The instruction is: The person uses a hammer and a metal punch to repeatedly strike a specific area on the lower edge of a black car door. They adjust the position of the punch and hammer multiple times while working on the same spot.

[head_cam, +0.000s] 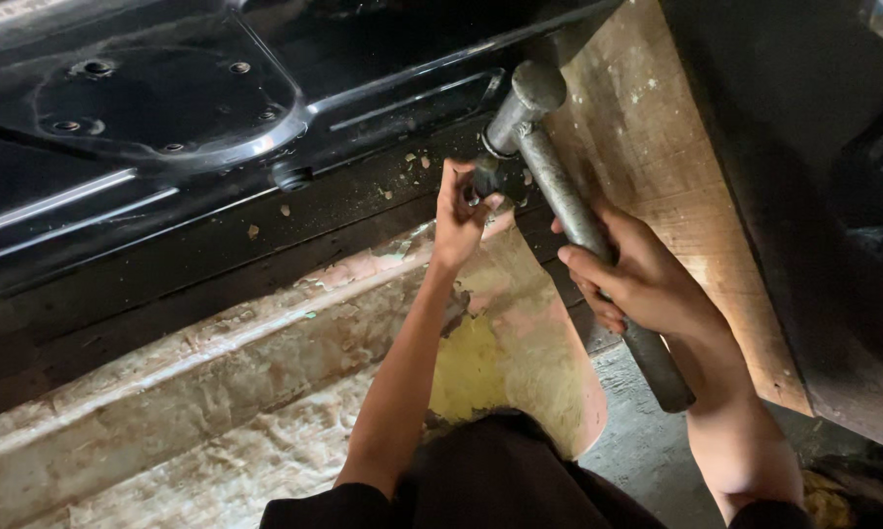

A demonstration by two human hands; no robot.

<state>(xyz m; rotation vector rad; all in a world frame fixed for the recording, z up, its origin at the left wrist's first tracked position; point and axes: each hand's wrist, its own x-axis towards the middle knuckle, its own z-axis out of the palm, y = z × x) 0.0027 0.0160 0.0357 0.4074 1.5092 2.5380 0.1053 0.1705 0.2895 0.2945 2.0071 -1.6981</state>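
**Hammer held at a small fitting on a dark metal panel**

Hammer [578, 216], grey steel from head to handle, lies slantwise in the head view: its long axis runs from the lower right, where the handle end juts past the right hand [642, 279], up and to the left to the cylindrical head, which sits just beside a worn wooden board [676, 186]. The right hand is wrapped tight around the handle at about its middle. The left hand [458, 220] pinches a small dark fitting [485, 181] against the black metal panel [167, 108], just below the hammer head (whether head and fitting touch cannot be told). By its look the tool is heavy, rigid and top-weighted, with smooth metal likely to slip; a hold nearer the handle end would give more swing, the mid-handle grip more control. Wood chips dot the panel's ledge.
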